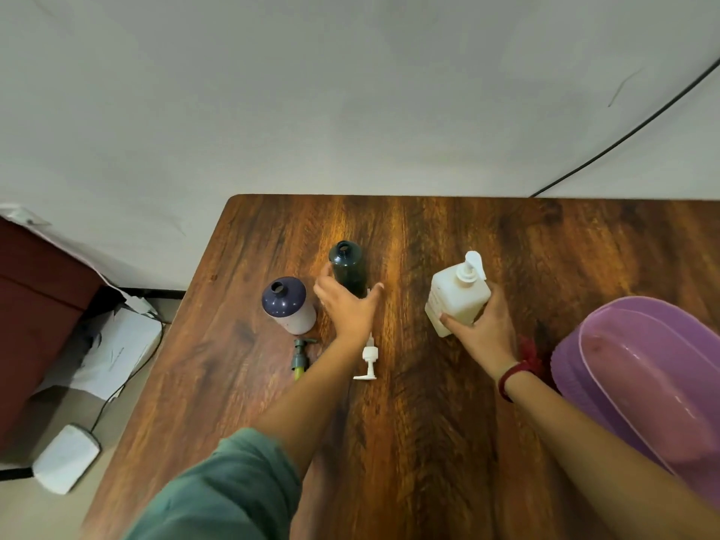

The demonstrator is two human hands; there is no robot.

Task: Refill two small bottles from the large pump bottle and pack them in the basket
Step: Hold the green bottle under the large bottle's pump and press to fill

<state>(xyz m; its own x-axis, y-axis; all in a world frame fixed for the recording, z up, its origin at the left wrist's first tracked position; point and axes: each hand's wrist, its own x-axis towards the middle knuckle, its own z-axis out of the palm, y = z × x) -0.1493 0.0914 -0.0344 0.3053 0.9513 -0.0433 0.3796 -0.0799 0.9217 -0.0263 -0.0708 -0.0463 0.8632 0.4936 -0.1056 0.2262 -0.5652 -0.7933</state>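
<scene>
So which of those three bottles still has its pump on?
The large white bottle, gripped by the right hand. The dark green bottle and the purple-topped bottle stand open-necked, pumps off.

Both hands were at the bottles on the wooden table.
The right hand gripped the white pump bottle near the purple basket. The left hand was spread before the uncapped dark green bottle. Beside it stood an open purple-topped bottle, with two loose pump heads lying nearby.
</scene>
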